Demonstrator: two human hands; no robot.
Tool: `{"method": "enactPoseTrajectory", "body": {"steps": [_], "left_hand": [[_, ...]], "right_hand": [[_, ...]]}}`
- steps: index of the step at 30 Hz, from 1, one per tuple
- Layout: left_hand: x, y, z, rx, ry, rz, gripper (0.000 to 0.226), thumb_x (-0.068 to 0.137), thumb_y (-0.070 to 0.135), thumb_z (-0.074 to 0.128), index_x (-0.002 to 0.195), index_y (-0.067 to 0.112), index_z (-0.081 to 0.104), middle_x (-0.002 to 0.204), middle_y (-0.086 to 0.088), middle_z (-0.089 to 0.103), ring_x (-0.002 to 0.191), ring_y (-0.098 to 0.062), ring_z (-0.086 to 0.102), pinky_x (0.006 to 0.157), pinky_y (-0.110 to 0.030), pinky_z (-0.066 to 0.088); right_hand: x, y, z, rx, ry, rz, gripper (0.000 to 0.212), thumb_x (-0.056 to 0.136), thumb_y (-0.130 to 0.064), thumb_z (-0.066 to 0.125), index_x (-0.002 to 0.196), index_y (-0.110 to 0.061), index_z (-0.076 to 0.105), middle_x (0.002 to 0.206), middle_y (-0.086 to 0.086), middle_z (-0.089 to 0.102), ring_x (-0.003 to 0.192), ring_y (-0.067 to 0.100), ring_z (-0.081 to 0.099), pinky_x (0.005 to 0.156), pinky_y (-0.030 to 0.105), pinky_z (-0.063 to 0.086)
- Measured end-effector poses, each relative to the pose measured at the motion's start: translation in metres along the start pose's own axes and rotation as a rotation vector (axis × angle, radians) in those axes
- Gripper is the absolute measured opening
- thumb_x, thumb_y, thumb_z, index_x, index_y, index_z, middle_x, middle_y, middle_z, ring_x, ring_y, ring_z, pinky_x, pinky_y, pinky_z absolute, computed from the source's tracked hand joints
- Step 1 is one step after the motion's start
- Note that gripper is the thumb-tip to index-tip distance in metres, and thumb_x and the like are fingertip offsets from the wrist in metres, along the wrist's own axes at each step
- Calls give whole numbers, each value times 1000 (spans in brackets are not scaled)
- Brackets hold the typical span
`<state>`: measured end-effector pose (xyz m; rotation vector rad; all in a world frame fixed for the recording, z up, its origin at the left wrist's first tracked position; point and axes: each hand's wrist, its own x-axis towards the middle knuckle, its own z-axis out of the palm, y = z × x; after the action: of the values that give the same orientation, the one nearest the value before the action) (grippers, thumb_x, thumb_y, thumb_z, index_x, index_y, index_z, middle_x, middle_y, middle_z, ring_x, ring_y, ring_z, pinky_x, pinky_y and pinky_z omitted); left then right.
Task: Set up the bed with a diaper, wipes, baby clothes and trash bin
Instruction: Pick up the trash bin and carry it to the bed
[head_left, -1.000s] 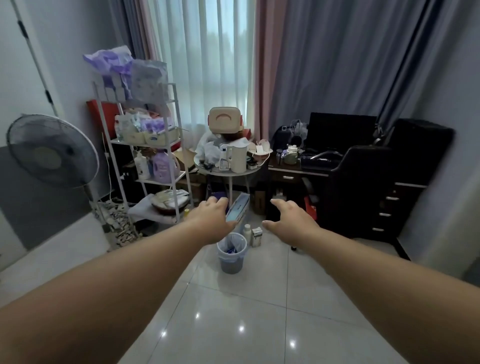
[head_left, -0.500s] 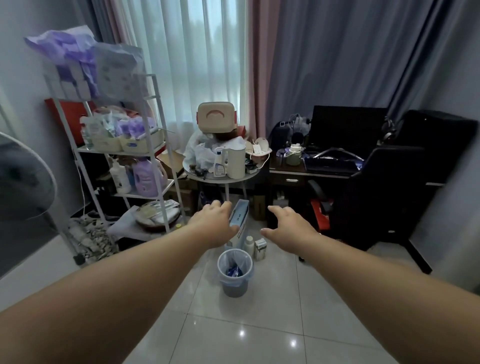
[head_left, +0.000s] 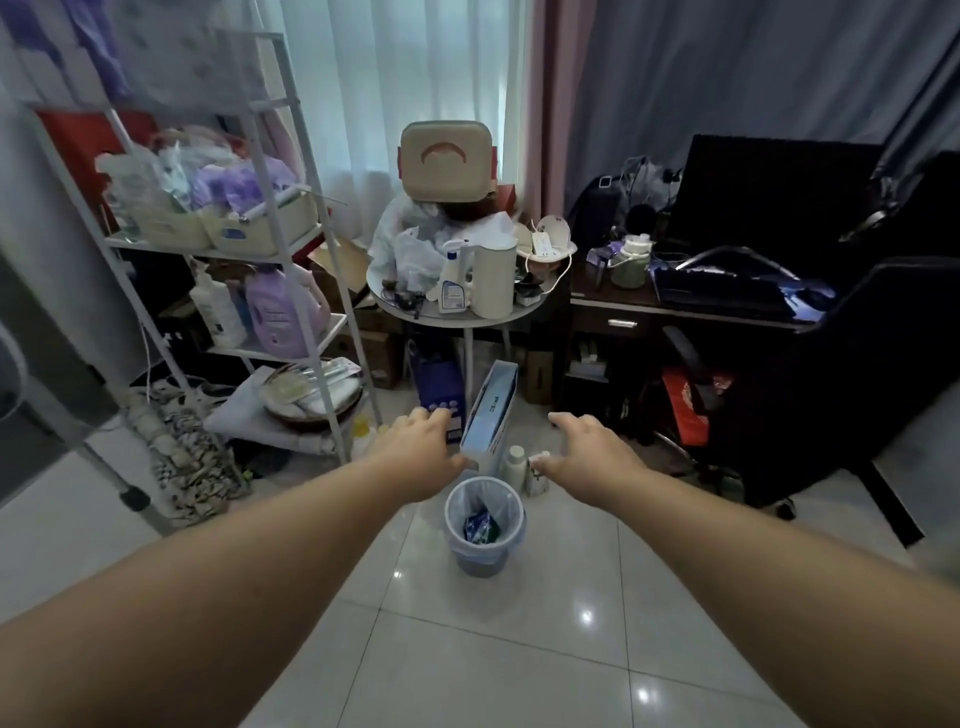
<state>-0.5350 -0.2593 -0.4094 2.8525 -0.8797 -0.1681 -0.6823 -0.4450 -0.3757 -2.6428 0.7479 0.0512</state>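
Bin (head_left: 484, 525): lined, some rubbish inside, stood on the floor tiles before the round worktop (head_left: 457, 314), just in front of a blue box (head_left: 491, 410) and small bottle (head_left: 514, 462); apparently the item being fetched for the bed. Left hand (head_left: 421, 447) and right hand (head_left: 592, 452) were stretched out above it on either side, fingers loosely spread, holding nothing, neither touching the bin.

Your trash bin (head_left: 484, 525) stands on the floor (head_left: 467, 654) before you, between your outstretched arms. Just behind it a box (head_left: 491, 410) leans upright. The shelf rack (head_left: 291, 218) stands to your left, the desk (head_left: 613, 301) to your right.
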Motion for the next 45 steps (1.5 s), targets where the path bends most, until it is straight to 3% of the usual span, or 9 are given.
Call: {"method": "enactPoseTrajectory", "body": {"steps": [6, 11, 17, 27, 30, 34, 45], "left_hand": [[83, -7, 47, -9, -73, -97, 72, 83, 68, 51, 142, 28, 36, 138, -8, 49, 126, -29, 46, 97, -45, 43], [139, -12, 93, -71, -161, -171, 79, 82, 68, 51, 147, 29, 30, 145, -5, 45, 128, -27, 47, 98, -45, 45], [211, -31, 129, -73, -209, -145, 74, 83, 65, 52, 143, 24, 35, 140, -8, 47, 126, -29, 47, 96, -45, 45], [344, -96, 190, -97, -319, -116, 76, 84, 62, 55, 145, 21, 35, 143, -11, 47, 128, -32, 46, 101, -47, 44], [378, -112, 219, -156, -365, -178, 81, 84, 58, 56, 150, 21, 28, 149, -13, 41, 135, -32, 39, 106, -47, 39], [403, -121, 270, -237, -414, -259, 77, 84, 57, 55, 147, 21, 30, 141, -13, 46, 126, -35, 46, 100, -47, 43], [462, -125, 460, -467, -511, -568, 84, 88, 49, 61, 155, 17, 21, 148, -18, 38, 133, -36, 40, 107, -44, 38]], "right_hand": [[105, 28, 27, -24, -98, -19, 79, 83, -58, 61, 151, -34, 29, 152, 4, 37, 134, 28, 42, 102, 41, 42], [183, 48, 58, -47, -172, -24, 81, 77, -63, 62, 148, -36, 33, 145, 2, 44, 127, 27, 48, 92, 40, 45], [263, 54, 98, -69, -249, -18, 73, 76, -59, 63, 139, -34, 38, 137, 5, 51, 125, 28, 47, 92, 40, 46], [396, 50, 161, -14, -306, 136, 78, 79, -58, 61, 148, -35, 33, 143, 6, 47, 126, 29, 48, 93, 37, 44], [435, 54, 195, 9, -345, 186, 78, 80, -57, 62, 149, -33, 34, 145, 8, 45, 127, 30, 48, 96, 37, 43], [471, 72, 248, 96, -400, 246, 75, 80, -55, 63, 146, -32, 36, 138, 11, 46, 120, 32, 51, 93, 38, 47], [563, 181, 418, 278, -516, 469, 86, 82, -54, 66, 154, -26, 27, 150, 8, 39, 130, 30, 47, 95, 35, 44]]}}
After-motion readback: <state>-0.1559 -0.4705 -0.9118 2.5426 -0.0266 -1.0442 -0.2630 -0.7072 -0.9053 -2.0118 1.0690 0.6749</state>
